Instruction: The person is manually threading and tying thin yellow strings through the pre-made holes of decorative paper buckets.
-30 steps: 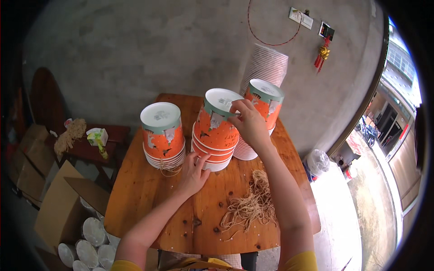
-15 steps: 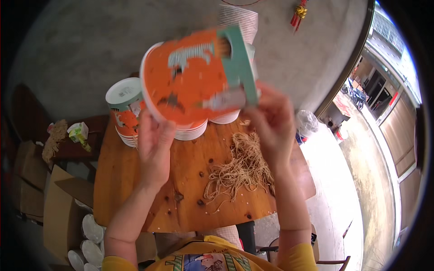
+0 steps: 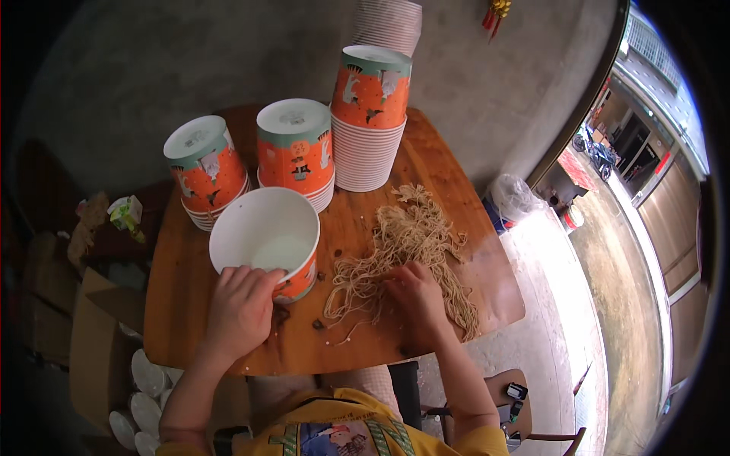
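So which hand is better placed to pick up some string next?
Probably the right hand: its fingertips are at the string pile, while the left hand holds the open bucket by its rim.

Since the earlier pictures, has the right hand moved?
Yes: judged against the table, the right hand has come down from the base of the bucket to the string.

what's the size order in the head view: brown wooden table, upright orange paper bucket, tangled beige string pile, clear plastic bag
Brown wooden table
Upright orange paper bucket and tangled beige string pile: too alike to rank
Clear plastic bag
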Action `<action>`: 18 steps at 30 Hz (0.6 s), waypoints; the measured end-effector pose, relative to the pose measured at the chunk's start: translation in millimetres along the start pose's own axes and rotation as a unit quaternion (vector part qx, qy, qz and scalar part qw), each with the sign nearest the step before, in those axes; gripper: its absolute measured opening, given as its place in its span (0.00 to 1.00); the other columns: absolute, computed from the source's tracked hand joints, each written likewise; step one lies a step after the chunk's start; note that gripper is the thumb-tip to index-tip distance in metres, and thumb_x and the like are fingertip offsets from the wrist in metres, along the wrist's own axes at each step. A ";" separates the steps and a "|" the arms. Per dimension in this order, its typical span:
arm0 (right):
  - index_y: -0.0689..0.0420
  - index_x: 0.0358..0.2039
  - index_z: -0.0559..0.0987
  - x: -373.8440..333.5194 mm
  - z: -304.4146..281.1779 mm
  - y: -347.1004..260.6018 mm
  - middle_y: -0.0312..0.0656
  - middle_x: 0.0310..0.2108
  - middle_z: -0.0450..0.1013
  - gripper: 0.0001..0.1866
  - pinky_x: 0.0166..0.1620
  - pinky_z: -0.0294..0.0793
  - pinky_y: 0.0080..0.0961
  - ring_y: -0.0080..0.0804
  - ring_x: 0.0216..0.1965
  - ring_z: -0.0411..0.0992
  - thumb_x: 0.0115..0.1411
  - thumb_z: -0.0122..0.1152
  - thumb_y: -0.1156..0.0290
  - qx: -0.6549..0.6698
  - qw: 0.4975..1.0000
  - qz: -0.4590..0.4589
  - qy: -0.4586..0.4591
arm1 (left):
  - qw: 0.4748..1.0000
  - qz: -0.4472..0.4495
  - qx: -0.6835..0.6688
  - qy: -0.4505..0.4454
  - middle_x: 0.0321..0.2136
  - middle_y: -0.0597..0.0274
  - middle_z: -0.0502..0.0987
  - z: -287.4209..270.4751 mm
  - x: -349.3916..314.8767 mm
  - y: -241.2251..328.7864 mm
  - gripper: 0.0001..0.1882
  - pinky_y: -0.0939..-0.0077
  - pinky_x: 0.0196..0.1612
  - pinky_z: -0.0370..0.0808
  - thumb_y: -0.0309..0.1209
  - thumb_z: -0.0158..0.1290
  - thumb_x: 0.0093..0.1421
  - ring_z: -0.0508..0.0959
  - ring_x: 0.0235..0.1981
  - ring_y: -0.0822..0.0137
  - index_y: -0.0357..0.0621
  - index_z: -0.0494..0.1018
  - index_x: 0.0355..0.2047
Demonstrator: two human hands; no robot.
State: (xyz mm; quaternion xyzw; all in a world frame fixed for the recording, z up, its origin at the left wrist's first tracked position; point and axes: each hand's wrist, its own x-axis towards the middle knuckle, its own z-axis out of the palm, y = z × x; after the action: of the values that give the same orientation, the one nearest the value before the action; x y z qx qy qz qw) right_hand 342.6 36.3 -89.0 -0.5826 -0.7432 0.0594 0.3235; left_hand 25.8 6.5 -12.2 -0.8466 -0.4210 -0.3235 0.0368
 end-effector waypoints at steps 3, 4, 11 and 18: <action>0.54 0.34 0.79 1.4 7.7 11.2 0.42 0.33 0.73 0.09 0.38 0.74 0.34 0.41 0.34 0.74 0.55 0.66 0.67 -0.001 1.000 -0.022 0.016 | 1.000 0.015 0.009 -0.019 0.33 0.58 0.75 4.7 5.9 4.3 0.20 0.63 0.42 0.67 0.17 0.50 0.51 0.73 0.36 0.56 0.41 0.71 0.46; 0.55 0.33 0.79 5.0 5.3 7.5 0.40 0.32 0.73 0.07 0.37 0.74 0.31 0.37 0.32 0.73 0.56 0.65 0.68 0.056 0.998 0.024 0.009 | 1.000 0.015 0.012 -0.018 0.33 0.58 0.75 5.1 5.6 4.0 0.20 0.63 0.42 0.67 0.17 0.50 0.51 0.73 0.36 0.56 0.41 0.71 0.46; 0.58 0.32 0.75 32.0 -56.6 -32.7 0.29 0.29 0.70 0.06 0.35 0.67 0.16 0.14 0.31 0.66 0.62 0.62 0.70 0.405 0.900 0.158 -0.035 | 0.997 0.017 -0.078 0.016 0.43 0.53 0.71 -2.6 34.1 28.5 0.22 0.63 0.47 0.70 0.18 0.52 0.54 0.73 0.42 0.53 0.41 0.70 0.51; 0.60 0.37 0.76 50.6 -88.2 -105.5 0.38 0.55 0.64 0.05 0.45 0.70 0.19 0.19 0.45 0.69 0.63 0.58 0.74 0.544 0.834 0.011 -0.089 | 0.945 0.071 -0.314 0.055 0.51 0.54 0.69 -6.5 89.0 59.7 0.28 0.71 0.42 0.77 0.16 0.57 0.54 0.76 0.47 0.58 0.41 0.65 0.56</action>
State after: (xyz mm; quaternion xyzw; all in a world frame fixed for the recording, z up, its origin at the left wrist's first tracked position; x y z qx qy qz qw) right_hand 298.2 23.5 50.0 -0.3126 -0.6099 0.5099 0.5200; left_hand 105.2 27.2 56.9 -0.8238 -0.2342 -0.4817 -0.1855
